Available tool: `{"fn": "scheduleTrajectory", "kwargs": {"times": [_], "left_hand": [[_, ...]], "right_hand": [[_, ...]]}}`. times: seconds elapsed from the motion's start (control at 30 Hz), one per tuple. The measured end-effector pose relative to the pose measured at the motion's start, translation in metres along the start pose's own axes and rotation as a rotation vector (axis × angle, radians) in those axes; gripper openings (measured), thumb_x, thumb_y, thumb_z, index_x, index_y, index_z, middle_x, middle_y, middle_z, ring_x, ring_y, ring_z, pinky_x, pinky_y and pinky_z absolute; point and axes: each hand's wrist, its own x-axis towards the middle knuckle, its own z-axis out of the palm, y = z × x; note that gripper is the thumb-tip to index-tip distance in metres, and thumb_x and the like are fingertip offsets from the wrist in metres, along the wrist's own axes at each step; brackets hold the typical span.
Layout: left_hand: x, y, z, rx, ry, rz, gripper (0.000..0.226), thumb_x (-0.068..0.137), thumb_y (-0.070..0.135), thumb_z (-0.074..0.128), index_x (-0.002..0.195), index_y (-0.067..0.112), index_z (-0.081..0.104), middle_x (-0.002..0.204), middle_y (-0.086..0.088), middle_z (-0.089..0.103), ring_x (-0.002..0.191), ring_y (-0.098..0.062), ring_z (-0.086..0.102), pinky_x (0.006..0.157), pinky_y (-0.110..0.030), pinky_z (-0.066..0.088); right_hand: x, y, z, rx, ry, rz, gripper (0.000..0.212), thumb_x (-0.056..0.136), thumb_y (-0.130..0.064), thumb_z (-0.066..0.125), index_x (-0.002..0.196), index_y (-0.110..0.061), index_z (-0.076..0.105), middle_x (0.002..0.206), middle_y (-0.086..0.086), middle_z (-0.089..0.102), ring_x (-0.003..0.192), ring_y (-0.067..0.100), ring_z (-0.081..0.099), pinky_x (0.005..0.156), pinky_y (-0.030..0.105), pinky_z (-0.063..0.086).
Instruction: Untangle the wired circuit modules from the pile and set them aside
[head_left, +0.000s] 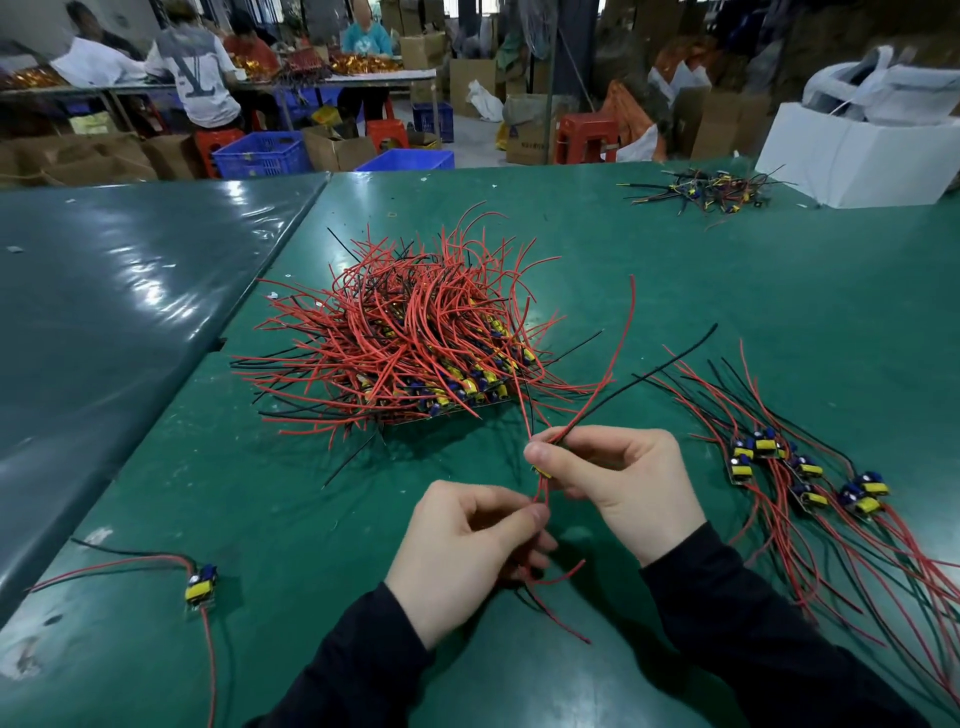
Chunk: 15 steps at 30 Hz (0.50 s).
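Module (543, 472) with red and black wires sitting between my hands, pile (410, 343) just beyond. Right hand (618, 480) pinching module, left hand (467, 551) pinching lower red wires. Sorted modules (810, 473) lying right of right hand.

One large pile (405, 338) of tangled red and black wired modules lies just beyond the two hands, left hand (462, 551) and right hand (623, 483). Between the hands is one module (543, 472), mostly hidden by fingers. To the right of the right hand lies one sorted group (810, 475) of about seven modules; overlap makes the count unsure. Well to the left of the left hand lies one lone module (201, 586). Far beyond the right hand sit one small heap (711, 191) and one white box (857, 150).
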Motion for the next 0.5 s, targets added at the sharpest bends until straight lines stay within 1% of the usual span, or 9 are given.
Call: {"fn": "scheduleTrajectory", "kwargs": {"times": [0.1, 0.17, 0.27, 0.3, 0.4, 0.5], "left_hand": [[-0.0001, -0.0009, -0.0003, 0.031, 0.002, 0.077, 0.013, 0.087, 0.003, 0.061, 0.077, 0.002, 0.069, 0.059, -0.011, 0.068, 0.049, -0.017, 0.064, 0.054, -0.026, 0.053], [-0.0002, -0.0025, 0.0003, 0.023, 0.014, 0.075, 0.018, 0.089, 0.001, 0.059, 0.074, 0.004, 0.067, 0.057, -0.012, 0.067, 0.048, -0.020, 0.064, 0.048, -0.023, 0.051], [-0.0001, -0.0063, 0.0040, 0.036, 0.031, 0.050, 0.026, 0.094, 0.001, 0.052, 0.071, 0.006, 0.061, 0.056, -0.014, 0.064, 0.049, -0.025, 0.065, 0.045, -0.021, 0.046], [0.0002, -0.0072, 0.0051, 0.050, 0.034, 0.045, 0.026, 0.095, 0.002, 0.049, 0.071, 0.005, 0.059, 0.056, -0.014, 0.063, 0.048, -0.026, 0.065, 0.044, -0.021, 0.046], [0.0013, -0.0061, 0.0022, 0.037, 0.021, 0.009, 0.027, 0.097, 0.003, 0.046, 0.072, 0.004, 0.056, 0.053, -0.015, 0.061, 0.044, -0.026, 0.062, 0.043, -0.021, 0.045], [0.0022, -0.0038, -0.0014, 0.033, -0.006, 0.011, 0.026, 0.096, 0.007, 0.049, 0.073, 0.006, 0.061, 0.053, -0.012, 0.062, 0.044, -0.022, 0.058, 0.045, -0.023, 0.048]], "right_hand": [[-0.0002, 0.0023, 0.0021, 0.006, -0.018, -0.004, 0.026, 0.050, -0.041, 0.078, 0.068, -0.023, 0.077, 0.059, 0.001, 0.067, 0.051, 0.005, 0.058, 0.049, 0.015, 0.045], [0.0000, 0.0037, 0.0032, 0.008, -0.024, 0.003, 0.022, 0.052, -0.038, 0.078, 0.067, -0.022, 0.077, 0.058, 0.001, 0.066, 0.050, 0.006, 0.058, 0.048, 0.016, 0.046], [0.0003, 0.0042, 0.0035, 0.032, -0.034, 0.034, 0.009, 0.061, -0.027, 0.080, 0.065, -0.020, 0.077, 0.055, 0.002, 0.065, 0.048, 0.008, 0.059, 0.046, 0.017, 0.046], [0.0002, 0.0042, 0.0035, 0.042, -0.032, 0.046, 0.008, 0.060, -0.026, 0.079, 0.064, -0.019, 0.076, 0.055, 0.002, 0.066, 0.048, 0.009, 0.060, 0.045, 0.017, 0.045], [-0.0008, 0.0030, 0.0043, 0.061, -0.019, 0.069, 0.020, 0.052, -0.035, 0.077, 0.060, -0.016, 0.074, 0.056, 0.003, 0.067, 0.048, 0.012, 0.064, 0.043, 0.016, 0.043], [-0.0008, 0.0018, 0.0042, 0.086, -0.018, 0.072, 0.022, 0.052, -0.034, 0.077, 0.061, -0.014, 0.074, 0.058, 0.002, 0.068, 0.047, 0.011, 0.063, 0.043, 0.016, 0.044]]}}
